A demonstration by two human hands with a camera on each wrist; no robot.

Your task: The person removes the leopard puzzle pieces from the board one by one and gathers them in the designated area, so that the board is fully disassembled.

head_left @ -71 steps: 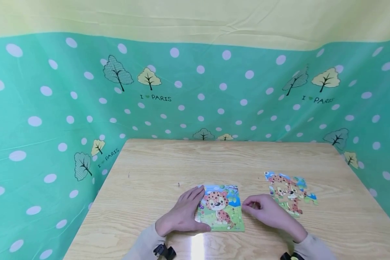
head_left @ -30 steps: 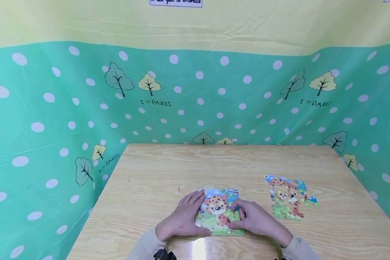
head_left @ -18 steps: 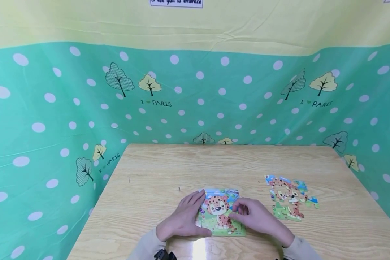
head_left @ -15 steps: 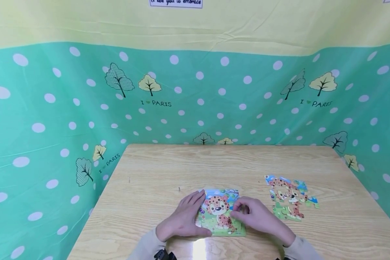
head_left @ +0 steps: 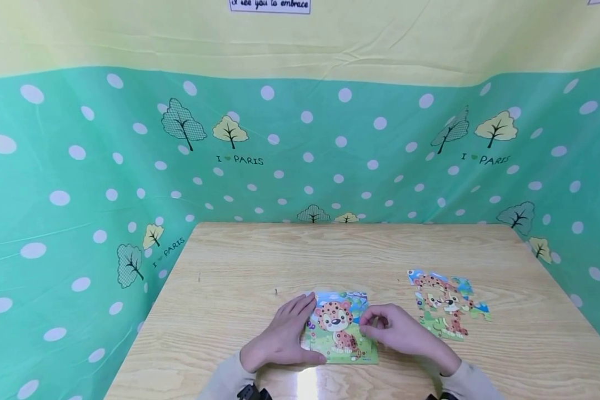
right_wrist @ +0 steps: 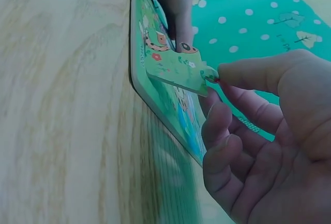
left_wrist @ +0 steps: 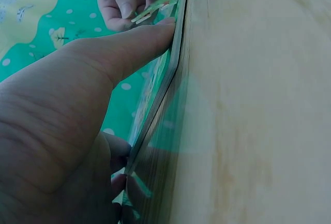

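Note:
A square puzzle board (head_left: 340, 359) with a spotted leopard cub picture lies on the table. My left hand (head_left: 282, 336) holds its left side, thumb along the near edge and fingers at the far left corner. My right hand (head_left: 402, 335) is over the board's right edge. Between thumb and index finger it pinches a puzzle piece (right_wrist: 176, 69), green with a red flower and a bit of spotted fur. In the right wrist view that piece is tilted above the board; in the head view the fingers mostly hide it.
Right of my right hand lies a cluster of puzzle pieces (head_left: 432, 283), partly joined into a leopard cub. A blue-green piece (head_left: 480, 308) sticks out at its right side. Green dotted cloth (head_left: 305, 122) hangs behind the wooden table (head_left: 260, 250).
My right hand has come leftward from beside the board onto its right part, then shifted slightly back up and right, pinching the piece. The left hand keeps its place on the board.

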